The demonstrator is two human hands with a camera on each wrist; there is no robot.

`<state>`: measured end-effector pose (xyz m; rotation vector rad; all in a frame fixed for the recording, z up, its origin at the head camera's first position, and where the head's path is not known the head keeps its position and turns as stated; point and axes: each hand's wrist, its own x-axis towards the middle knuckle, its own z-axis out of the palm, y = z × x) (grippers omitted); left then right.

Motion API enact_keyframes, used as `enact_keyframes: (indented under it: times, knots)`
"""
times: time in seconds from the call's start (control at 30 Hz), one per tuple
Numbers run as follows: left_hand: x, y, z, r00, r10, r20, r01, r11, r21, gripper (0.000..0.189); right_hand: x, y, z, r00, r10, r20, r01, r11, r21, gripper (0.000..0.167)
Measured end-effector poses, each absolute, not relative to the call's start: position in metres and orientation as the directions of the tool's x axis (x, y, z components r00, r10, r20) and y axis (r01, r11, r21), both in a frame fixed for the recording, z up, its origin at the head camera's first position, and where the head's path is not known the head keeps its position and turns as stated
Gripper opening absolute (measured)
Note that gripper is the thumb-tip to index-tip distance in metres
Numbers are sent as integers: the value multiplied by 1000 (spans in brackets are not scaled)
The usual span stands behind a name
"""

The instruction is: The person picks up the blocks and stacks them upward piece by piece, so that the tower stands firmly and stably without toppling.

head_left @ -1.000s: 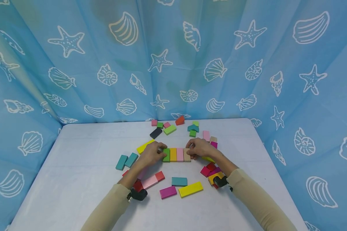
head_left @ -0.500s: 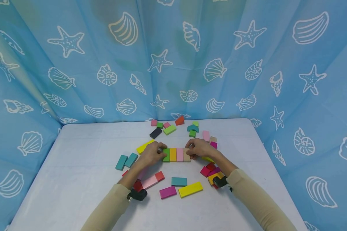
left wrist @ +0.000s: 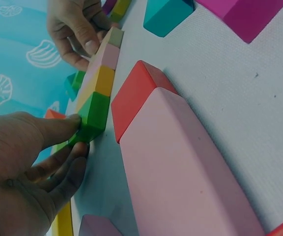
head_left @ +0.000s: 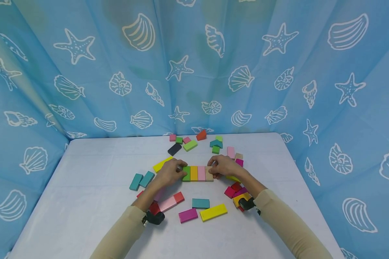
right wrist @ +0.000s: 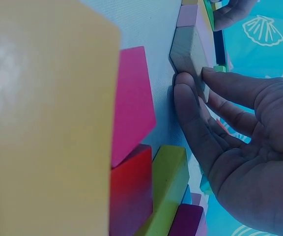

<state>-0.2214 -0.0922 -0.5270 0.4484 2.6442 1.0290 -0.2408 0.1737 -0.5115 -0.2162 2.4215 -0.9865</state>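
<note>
Side by side on the table lies a row of flat blocks: a green block (head_left: pixel 186 174), an orange-yellow block (head_left: pixel 194 174), a pale pink block (head_left: pixel 201 174) and a plain wood block (head_left: pixel 209 175). My left hand (head_left: pixel 170 173) pinches the green block at the row's left end, thumb on its top and fingers at its outer side. At the opposite end, my right hand (head_left: pixel 226 166) pinches the plain wood block (right wrist: pixel 188 49), with the thumb over its upper edge and the fingertips low against its end.
Nearer than the row lie a teal block (head_left: pixel 201 203), a magenta block (head_left: pixel 188 216) and a long yellow block (head_left: pixel 214 212). A pink block (head_left: pixel 168 204) and two teal blocks (head_left: pixel 136 182) are at the left. Behind stand a black block (head_left: pixel 174 149) and an orange-red block (head_left: pixel 201 135).
</note>
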Motion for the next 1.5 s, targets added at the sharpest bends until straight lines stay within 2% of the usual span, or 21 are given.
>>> enact_keyframes:
  times: [0.63, 1.03, 1.27, 1.5]
  knots:
    - [-220, -92, -527, -918, 370, -146, 174, 704, 689, 41, -241, 177, -516, -858, -331, -394, 37, 724, -689, 28]
    - [-220, -100, -525, -930, 353, -100, 194, 705, 683, 39, -240, 179, -515, -865, -334, -375, 20, 723, -691, 28]
    - [-218, -120, -515, -929, 360, -84, 209, 701, 682, 39, -243, 188, -505, -881, -339, -330, -24, 729, -684, 30]
    - [-206, -155, -501, -899, 399, -182, 186, 723, 666, 42, -252, 214, -492, -907, -310, -283, -37, 730, -682, 35]
